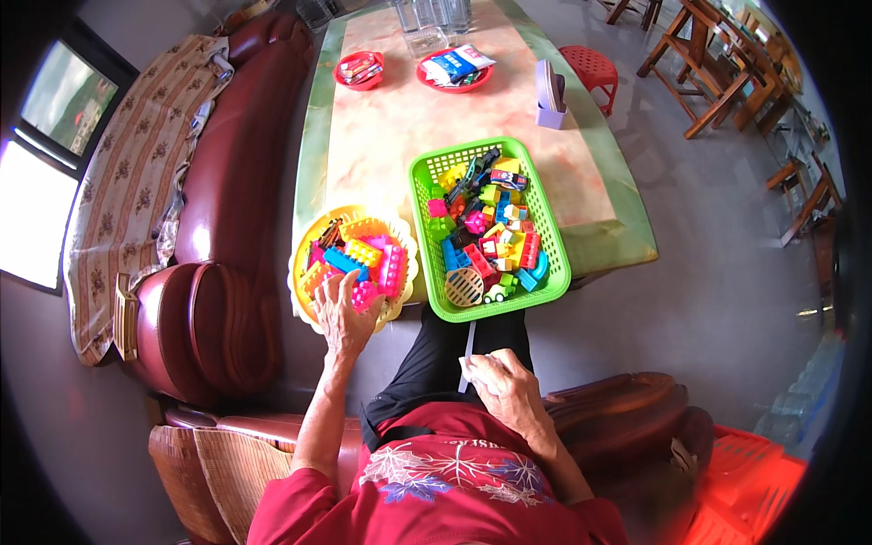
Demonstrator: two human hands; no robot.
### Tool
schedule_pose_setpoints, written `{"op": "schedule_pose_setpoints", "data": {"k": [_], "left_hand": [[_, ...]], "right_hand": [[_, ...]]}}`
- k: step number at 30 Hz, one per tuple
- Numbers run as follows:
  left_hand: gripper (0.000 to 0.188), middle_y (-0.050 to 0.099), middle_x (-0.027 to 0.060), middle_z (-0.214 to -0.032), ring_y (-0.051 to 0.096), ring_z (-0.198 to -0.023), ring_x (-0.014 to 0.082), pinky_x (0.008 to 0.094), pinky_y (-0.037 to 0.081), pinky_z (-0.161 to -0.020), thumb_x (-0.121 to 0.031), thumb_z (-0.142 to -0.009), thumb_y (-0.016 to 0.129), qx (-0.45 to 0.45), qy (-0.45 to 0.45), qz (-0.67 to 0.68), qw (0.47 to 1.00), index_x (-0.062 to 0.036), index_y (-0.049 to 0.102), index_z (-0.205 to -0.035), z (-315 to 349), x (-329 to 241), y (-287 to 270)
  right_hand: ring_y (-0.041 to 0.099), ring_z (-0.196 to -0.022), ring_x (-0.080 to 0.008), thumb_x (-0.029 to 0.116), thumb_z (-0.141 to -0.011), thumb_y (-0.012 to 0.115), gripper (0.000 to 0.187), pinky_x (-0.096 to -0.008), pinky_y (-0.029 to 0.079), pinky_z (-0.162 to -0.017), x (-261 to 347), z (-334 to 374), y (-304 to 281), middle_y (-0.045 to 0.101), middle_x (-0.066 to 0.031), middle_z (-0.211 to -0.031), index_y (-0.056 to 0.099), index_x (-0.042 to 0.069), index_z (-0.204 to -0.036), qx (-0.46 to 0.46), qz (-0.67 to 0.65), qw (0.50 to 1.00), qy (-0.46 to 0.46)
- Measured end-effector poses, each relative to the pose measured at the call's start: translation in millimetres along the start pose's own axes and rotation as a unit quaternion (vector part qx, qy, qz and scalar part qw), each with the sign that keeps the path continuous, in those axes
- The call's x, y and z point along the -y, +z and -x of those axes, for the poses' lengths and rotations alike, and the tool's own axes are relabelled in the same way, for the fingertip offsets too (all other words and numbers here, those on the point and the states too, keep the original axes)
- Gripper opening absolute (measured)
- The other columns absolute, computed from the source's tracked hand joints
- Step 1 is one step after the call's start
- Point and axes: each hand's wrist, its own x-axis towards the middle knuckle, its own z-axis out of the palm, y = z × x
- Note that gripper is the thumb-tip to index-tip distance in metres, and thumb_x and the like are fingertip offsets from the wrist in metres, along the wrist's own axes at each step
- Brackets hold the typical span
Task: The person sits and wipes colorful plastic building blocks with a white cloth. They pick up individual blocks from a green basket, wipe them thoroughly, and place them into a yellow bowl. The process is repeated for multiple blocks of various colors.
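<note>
My left hand reaches over the near edge of a round yellow basket, its fingers apart and nothing seen held in them. The fingertips are beside a blue toy block and a pink piece. A yellow block and a long pink block lie in the same basket. Above my lap, my right hand is closed with the fingers curled; what it holds, if anything, is hidden. A thin pale strip runs down beside its fingers.
Right of the yellow basket, a green basket full of toy blocks and small cars overhangs the near edge of the marble-look table. Farther back stand two red bowls with packets and a lilac holder. A red sofa lines the left.
</note>
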Motion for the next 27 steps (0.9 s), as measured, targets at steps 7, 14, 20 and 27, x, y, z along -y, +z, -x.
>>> {"op": "schedule_pose_setpoints", "data": {"k": [7,14,20,27], "left_hand": [[0.043,0.055,0.0126,-0.109,0.049,-0.104,0.0329,0.0441,0.040,-0.090,-0.020,-0.073,0.075,0.016,0.024,0.062,0.998,-0.0094,0.059,-0.111,-36.8,-48.6,11.3],[0.049,0.054,0.0122,-0.112,0.048,-0.108,0.0331,0.0449,0.039,-0.093,-0.016,-0.071,0.075,0.048,0.075,0.076,0.993,-0.0097,0.056,-0.115,-71.2,-69.5,48.5],[0.042,0.055,0.0071,-0.113,0.047,-0.111,0.0294,0.0453,0.035,-0.092,-0.014,-0.071,0.070,0.105,0.087,0.063,0.989,-0.0105,0.058,-0.111,-107.7,-76.6,61.9],[0.033,0.062,0.0100,-0.106,0.053,-0.107,0.0281,0.0447,0.036,-0.090,-0.007,-0.080,0.054,0.083,0.121,0.083,0.986,-0.0082,0.058,-0.112,-153.0,-72.9,129.8]], "right_hand": [[0.061,-0.074,-0.0248,0.005,-0.076,0.071,0.028,-0.0352,0.052,-0.061,-12.9,-5.4,-1.4,0.055,-0.0075,-0.085,0.063,0.011,-0.102,0.005,0.000,1.000,0.010],[0.063,-0.078,-0.0248,0.004,-0.076,0.072,0.029,-0.0343,0.054,-0.065,-25.6,-15.6,-11.3,0.057,-0.0088,-0.091,0.065,0.008,-0.104,-0.001,0.013,1.000,0.016],[0.061,-0.075,-0.0254,0.006,-0.076,0.072,0.026,-0.0356,0.052,-0.063,-36.7,-24.6,-13.7,0.057,-0.0077,-0.086,0.064,0.009,-0.101,-0.001,0.018,0.999,0.034],[0.062,-0.080,-0.0290,0.005,-0.073,0.072,0.033,-0.0384,0.053,-0.066,-49.4,-29.9,-10.1,0.057,-0.0099,-0.091,0.064,0.009,-0.104,0.015,0.016,0.999,0.039]]}}
